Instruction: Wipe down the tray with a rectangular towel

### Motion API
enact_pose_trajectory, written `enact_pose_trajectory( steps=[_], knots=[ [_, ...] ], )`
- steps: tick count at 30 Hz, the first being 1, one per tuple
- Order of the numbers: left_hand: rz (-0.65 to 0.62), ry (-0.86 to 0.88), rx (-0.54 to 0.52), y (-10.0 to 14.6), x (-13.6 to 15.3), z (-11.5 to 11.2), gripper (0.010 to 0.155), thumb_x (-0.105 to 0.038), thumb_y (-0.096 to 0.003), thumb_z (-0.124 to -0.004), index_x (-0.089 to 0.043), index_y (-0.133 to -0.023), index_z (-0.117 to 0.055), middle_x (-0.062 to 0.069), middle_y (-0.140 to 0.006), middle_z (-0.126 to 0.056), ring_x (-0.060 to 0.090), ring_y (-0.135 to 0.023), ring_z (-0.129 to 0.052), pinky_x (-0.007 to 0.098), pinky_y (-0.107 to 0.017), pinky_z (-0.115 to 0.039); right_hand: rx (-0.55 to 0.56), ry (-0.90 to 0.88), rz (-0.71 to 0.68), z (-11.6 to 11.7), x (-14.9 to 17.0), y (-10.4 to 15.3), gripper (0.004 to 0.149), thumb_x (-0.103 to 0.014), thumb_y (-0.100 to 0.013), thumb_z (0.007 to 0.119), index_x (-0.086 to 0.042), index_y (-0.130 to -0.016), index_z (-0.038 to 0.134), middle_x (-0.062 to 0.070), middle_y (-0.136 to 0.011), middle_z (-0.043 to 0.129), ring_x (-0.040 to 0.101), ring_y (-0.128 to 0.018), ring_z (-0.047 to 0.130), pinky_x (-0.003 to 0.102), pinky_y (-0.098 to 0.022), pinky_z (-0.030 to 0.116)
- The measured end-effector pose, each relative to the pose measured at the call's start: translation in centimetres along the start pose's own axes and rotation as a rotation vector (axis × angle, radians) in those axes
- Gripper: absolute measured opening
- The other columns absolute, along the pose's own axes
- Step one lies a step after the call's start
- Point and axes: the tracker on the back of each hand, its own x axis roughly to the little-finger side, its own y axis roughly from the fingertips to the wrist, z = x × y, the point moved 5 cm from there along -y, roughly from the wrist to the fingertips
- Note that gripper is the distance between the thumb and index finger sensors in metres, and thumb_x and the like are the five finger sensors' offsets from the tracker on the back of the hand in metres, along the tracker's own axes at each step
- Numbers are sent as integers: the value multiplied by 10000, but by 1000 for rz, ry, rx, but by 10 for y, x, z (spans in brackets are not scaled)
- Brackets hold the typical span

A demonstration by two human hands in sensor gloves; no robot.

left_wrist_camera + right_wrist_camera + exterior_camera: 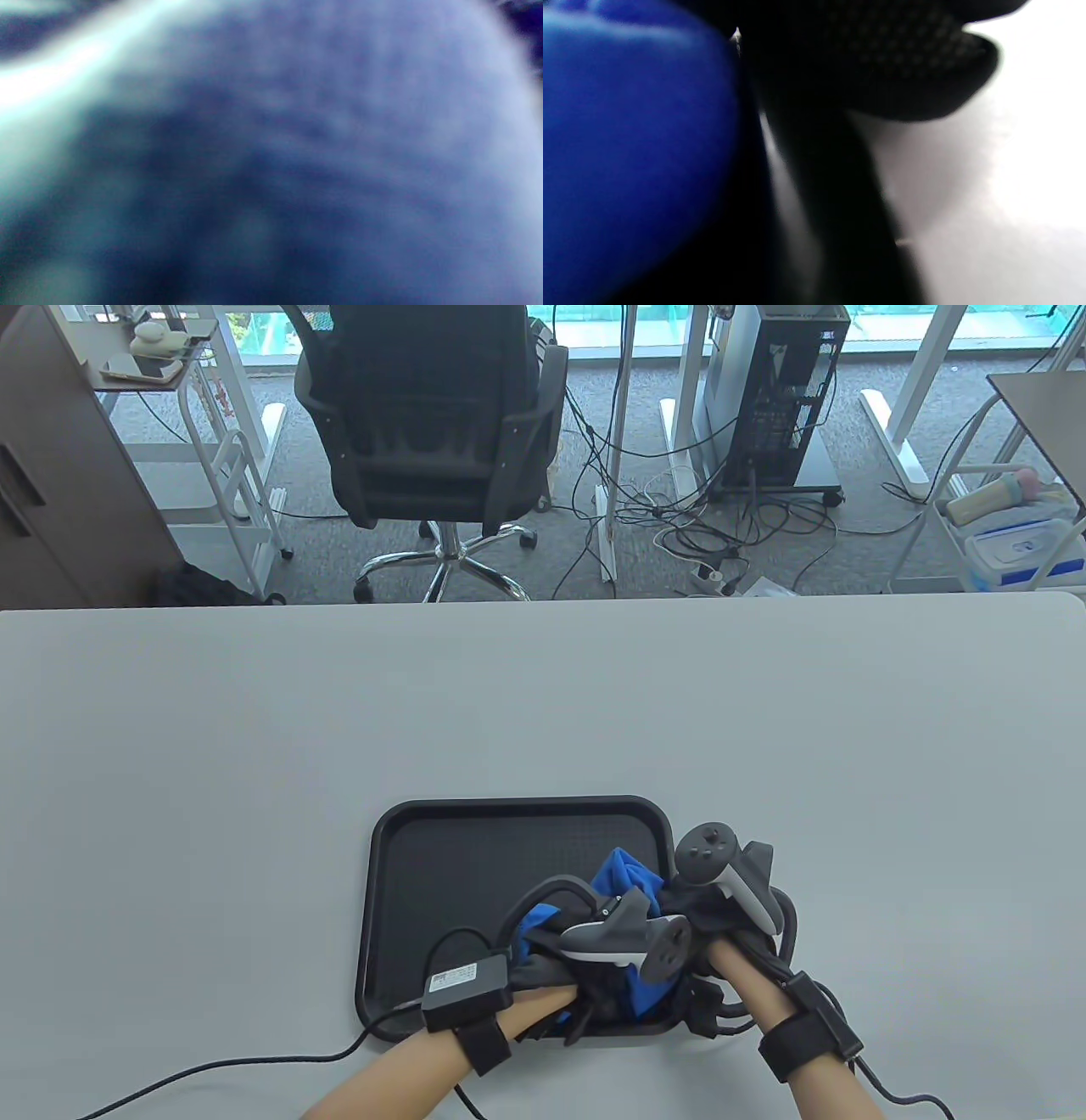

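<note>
Both my left hand [585,959] and right hand [721,912] rest on the bunched blue towel [626,875] inside the black tray [441,891]. Whether either grips it, I cannot tell. Tray sits near the desk [254,746] edge.

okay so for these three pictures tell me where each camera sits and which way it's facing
Table view: high in front of the person, looking down at the table; both forearms, left hand and right hand over the black tray.
Left wrist view: pressed up close to something; only a bluish blur, no body part discernible.
Right wrist view: close up against the blue towel, with dark mesh, probably glove, at the top.
Shared: table and right wrist views both show the towel.
</note>
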Motion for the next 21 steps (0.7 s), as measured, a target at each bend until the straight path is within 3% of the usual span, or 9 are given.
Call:
enact_pose_trajectory(
  steps=[7, 13, 21],
  knots=[
    [90, 65, -25, -11, 28, 0, 528, -294, -502, -770, -308, -1001, -597, 33, -1099, -653, 226, -843, -846, 517, -648, -691, -8, -14, -2, 0, 1, 0, 451, -371, -498, 708, -34, -792, 642, 118, -401, 889, 204, -139, 967, 355, -57, 838],
    [308, 70, 2, -22, 83, -4, 548, -292, -512, -749, -276, -1024, -554, 47, -1102, -648, 213, -849, -840, 525, -649, -684, 2, 5, 7, -1, 1, 0, 464, -382, -490, 719, -39, -793, 644, 112, -401, 890, 199, -140, 967, 351, -57, 838],
    [437, 127, 28, -4, 136, -20, 546, -292, -512, -749, -282, -1021, -553, 52, -1094, -647, 212, -849, -845, 528, -649, -683, 1, 0, 8, -1, 1, 0, 465, -386, -489, 720, -41, -792, 644, 112, -401, 890, 198, -139, 967, 350, -56, 839]
  ],
)
